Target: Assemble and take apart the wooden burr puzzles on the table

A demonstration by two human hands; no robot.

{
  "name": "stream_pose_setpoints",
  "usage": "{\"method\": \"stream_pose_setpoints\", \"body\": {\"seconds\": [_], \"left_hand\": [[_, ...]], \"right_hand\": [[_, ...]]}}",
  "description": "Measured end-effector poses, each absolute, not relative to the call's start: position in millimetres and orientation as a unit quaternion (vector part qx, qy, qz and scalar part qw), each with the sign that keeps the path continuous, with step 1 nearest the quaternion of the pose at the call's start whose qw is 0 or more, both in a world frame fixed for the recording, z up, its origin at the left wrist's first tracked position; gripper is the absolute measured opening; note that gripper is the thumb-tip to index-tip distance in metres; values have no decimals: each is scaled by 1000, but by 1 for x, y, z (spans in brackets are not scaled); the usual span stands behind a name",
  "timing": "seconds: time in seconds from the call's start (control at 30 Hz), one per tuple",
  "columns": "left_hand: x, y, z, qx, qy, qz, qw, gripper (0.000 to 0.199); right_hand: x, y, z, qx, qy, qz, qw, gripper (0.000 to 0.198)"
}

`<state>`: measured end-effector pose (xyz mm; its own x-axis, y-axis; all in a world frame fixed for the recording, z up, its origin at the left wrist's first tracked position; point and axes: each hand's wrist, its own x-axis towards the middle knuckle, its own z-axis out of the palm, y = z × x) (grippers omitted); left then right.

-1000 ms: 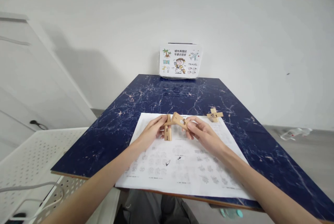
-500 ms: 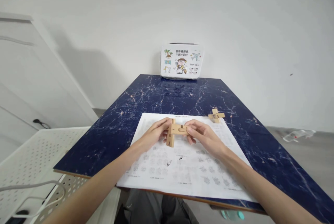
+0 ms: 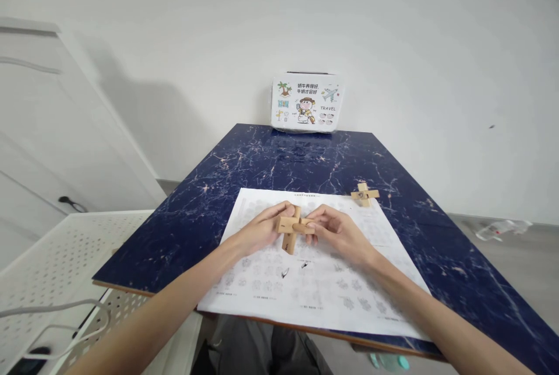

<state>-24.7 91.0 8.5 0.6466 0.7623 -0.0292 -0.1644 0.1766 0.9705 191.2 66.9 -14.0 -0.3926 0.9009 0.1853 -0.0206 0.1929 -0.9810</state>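
Observation:
Above a printed paper sheet (image 3: pixel 271 299), both hands grip a cross-shaped wooden burr puzzle (image 3: pixel 288 241) made of light notched bars. My left hand (image 3: pixel 267 226) is closed on its left side, with the thumb on top near the upright bar. On the other side, my right hand (image 3: pixel 334 229) pinches the end of the bar pointing right. Dark marks are visible on the bars. A second wooden cross puzzle (image 3: pixel 364 194) rests at the sheet's far right corner, apart from both hands. Some of my fingers are hidden behind the wood.
The sheet lies on a dark blue marble-patterned table (image 3: pixel 292 159). A white cartoon-printed case (image 3: pixel 307 102) stands at its far edge against the wall. To the left is a white perforated surface (image 3: pixel 48 270) with a cable (image 3: pixel 56 307). A clear plastic item (image 3: pixel 502 229) lies at right.
The held puzzle now shows a fuller cross, its right-hand bar slid further into the joint and turned. My hands have come closer together. The second puzzle stays on the table.

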Motion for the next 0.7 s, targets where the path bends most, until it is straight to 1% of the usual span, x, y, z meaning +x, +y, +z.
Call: {"method": "stream_pose_setpoints", "body": {"seconds": [0.13,0.23,0.37,0.57,0.7], "left_hand": [[-24,89,8,534,274,325,730,30],[-25,88,8,523,284,313,740,33],[-28,88,9,527,272,288,751,35],[-30,91,10,543,271,293,739,28],[-27,93,9,538,278,307,734,33]], "right_hand": [[189,67,-18,-356,-636,536,425,28],[189,66,-17,-364,-637,533,421,28],[189,64,-15,-330,-649,555,403,25],[186,62,-19,-306,-675,569,356,22],[186,62,-14,-271,-658,613,342,22]]}}
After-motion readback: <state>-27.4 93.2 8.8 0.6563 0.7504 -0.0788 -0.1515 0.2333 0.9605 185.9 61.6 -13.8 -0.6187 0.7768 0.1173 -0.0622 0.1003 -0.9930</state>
